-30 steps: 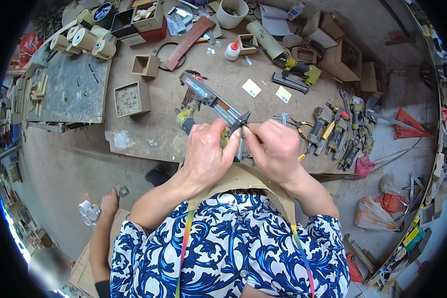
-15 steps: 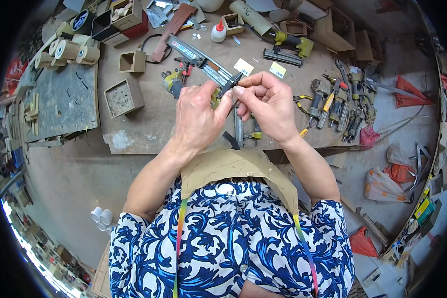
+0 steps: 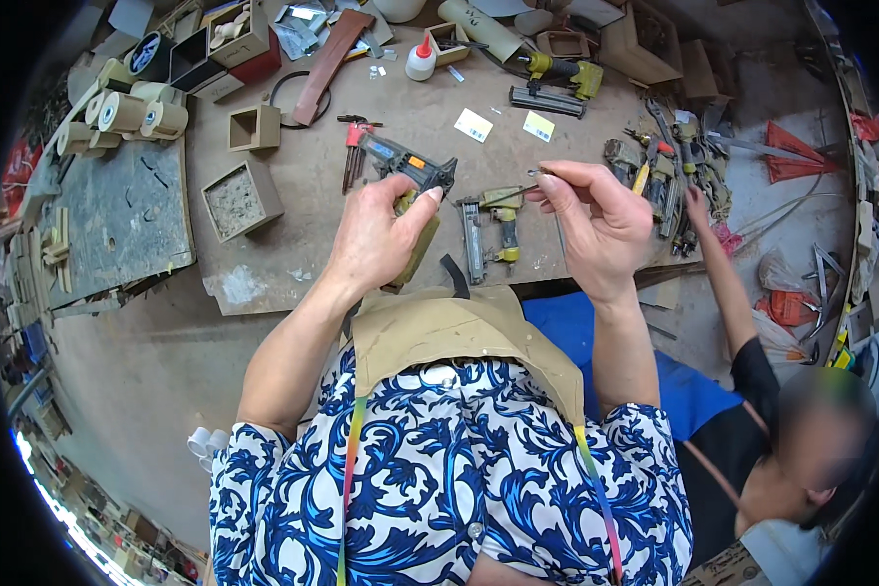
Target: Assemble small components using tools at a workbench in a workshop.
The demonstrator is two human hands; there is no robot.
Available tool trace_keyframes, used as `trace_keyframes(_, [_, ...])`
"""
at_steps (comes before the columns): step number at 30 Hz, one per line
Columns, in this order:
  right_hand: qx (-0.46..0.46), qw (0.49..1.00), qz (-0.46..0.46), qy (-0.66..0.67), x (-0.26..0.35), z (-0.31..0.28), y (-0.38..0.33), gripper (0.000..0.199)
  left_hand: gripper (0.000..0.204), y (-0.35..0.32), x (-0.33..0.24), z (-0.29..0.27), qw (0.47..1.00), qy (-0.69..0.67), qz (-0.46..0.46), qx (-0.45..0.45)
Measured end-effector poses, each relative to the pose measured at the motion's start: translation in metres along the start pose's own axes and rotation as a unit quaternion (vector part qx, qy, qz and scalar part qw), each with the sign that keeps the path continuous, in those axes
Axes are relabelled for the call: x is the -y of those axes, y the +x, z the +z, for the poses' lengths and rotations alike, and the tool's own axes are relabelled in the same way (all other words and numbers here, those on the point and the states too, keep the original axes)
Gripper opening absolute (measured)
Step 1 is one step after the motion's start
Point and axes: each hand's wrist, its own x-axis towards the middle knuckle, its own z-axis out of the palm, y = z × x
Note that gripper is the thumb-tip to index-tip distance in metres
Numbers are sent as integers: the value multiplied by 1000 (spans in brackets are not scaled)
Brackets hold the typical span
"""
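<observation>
My left hand (image 3: 381,230) is closed around a nail gun (image 3: 407,158), held above the near part of the table with its dark nose at the right. To its right, my raised right hand (image 3: 601,220) pinches a small thin dark metal piece (image 3: 534,174) between thumb and fingers; its exact kind is too small to tell. The two hands are apart. Under and between them another nail gun (image 3: 503,220), yellow-green and silver, lies on the table. A red-handled hex key set (image 3: 355,146) rests just beyond the held nail gun.
Another person's hand (image 3: 695,207) reaches from the right into the pile of tools (image 3: 669,181). A further nail gun (image 3: 566,80), a white glue bottle (image 3: 421,61) and two cards (image 3: 473,125) lie toward the back. Wooden boxes (image 3: 242,200) stand at left.
My right hand has drawn away to the right from the nail gun's nose, with the small metal piece. My left hand has turned the nail gun and pulled it nearer. Another person has appeared at right.
</observation>
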Motion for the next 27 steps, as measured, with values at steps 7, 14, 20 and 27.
trace_keyframes(7, [-23,993,101,61,-18,13,-46,3,43,-7,26,7,998,5,-14,55])
trace_keyframes(14, [-22,998,-53,-37,9,16,-65,10,41,-12,18,14,993,23,8,111])
trace_keyframes(20, [-49,996,-69,-29,5,15,-66,12,41,-12,6,19,990,16,22,141])
trace_keyframes(27, [-26,992,-104,-67,7,9,-60,7,42,-11,5,22,991,30,16,132])
